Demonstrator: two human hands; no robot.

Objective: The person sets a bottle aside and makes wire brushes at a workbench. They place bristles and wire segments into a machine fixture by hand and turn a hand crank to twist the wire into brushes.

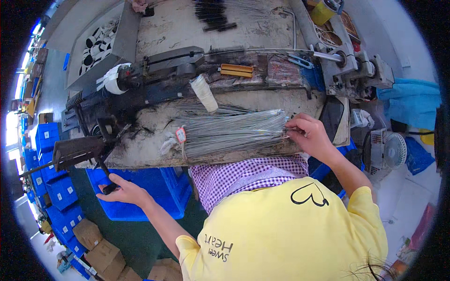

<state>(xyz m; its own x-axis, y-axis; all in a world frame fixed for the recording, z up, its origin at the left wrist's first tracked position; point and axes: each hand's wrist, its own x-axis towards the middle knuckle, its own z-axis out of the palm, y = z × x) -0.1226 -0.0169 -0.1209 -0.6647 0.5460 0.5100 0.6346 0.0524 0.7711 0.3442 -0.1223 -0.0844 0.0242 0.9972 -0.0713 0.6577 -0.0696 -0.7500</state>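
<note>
A thick bundle of thin silver metal wires (234, 133) lies crosswise on the worn bench in front of me. My right hand (310, 134) is at the bundle's right end, thumb and fingers pinched together on wire tips; how many wires they hold is too small to tell. At the bench's left front corner, my left hand (125, 191) is curled loosely around the black handle (109, 188) of a dark metal lever mechanism (79, 152). A red-and-white tag (181, 135) sits at the bundle's left end.
Behind the wires are a white thread cone (204, 93), a small orange box (236, 70) and a long metal machine (176, 58). Blue-handled pliers (300, 61) lie at the back right. Below the bench stands a blue crate (140, 194); a fan (394, 151) is at right.
</note>
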